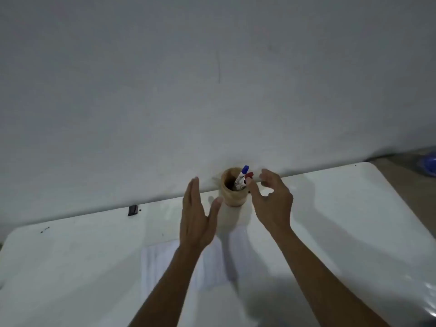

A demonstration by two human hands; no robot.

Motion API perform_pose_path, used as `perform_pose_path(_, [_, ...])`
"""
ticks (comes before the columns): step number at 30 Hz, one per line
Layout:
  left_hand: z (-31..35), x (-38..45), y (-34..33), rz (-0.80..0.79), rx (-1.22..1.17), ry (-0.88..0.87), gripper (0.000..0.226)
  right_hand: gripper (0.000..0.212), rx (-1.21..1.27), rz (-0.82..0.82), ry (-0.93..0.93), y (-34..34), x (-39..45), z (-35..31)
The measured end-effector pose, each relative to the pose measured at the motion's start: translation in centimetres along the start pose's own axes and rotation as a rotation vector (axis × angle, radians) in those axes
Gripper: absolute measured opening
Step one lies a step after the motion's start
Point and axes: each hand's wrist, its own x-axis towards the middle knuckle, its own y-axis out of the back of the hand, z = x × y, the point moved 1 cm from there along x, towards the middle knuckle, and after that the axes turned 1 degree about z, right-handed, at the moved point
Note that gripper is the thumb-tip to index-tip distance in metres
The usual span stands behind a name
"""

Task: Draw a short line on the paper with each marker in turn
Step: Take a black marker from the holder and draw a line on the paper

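A round wooden cup (233, 197) stands at the far edge of the white table (342, 220). In it lean a blue-capped marker (243, 173) and a red-capped marker (248, 175). A white sheet of paper (160, 260) lies on the table under my forearms. My left hand (197, 218) is open, fingers straight, just left of the cup with the thumb near its wall. My right hand (271, 199) is open with curled fingers, just right of the cup, its thumb tip close to the red cap. Neither hand holds anything.
A grey wall (212, 79) rises right behind the table. A small dark clip (132, 210) sits on the far table edge at the left. A blue object (428, 162) lies on the floor at the far right.
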Motion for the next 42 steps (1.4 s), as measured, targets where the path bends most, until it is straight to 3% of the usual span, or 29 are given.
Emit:
perform_pose_path(7, [-0.3, 2.1, -4.5, -0.154, -0.263, 0.156, 0.086, 0.036, 0.066, 0.002, -0.102, -2.1, 0.6, 1.2])
perform_pose_path(18, [-1.1, 3.4, -6.3, -0.105, -0.326, 0.034, 0.071, 0.020, 0.066, 0.072, -0.141, -3.3, 0.7, 1.9])
perform_pose_path(27, [-1.3, 3.1, -6.4, -0.064, -0.357, -0.015, 0.068, 0.016, -0.015, 0.144, -0.024, -2.5, 0.5, 1.0])
perform_pose_path(36, [-0.7, 2.8, -6.1, -0.062, -0.392, 0.010, 0.066, 0.007, 0.380, 0.323, -0.029, 3.1, 1.2, -3.7])
perform_pose_path(39, [-0.3, 2.7, -6.0, -0.080, -0.392, 0.043, 0.066, 0.009, 0.490, 0.321, -0.020, 5.1, 1.3, -4.9])
perform_pose_path(42, [0.0, 2.8, -5.6, -0.108, -0.377, 0.081, 0.069, 0.012, 0.475, 0.265, -0.136, 5.5, 0.9, -4.1])
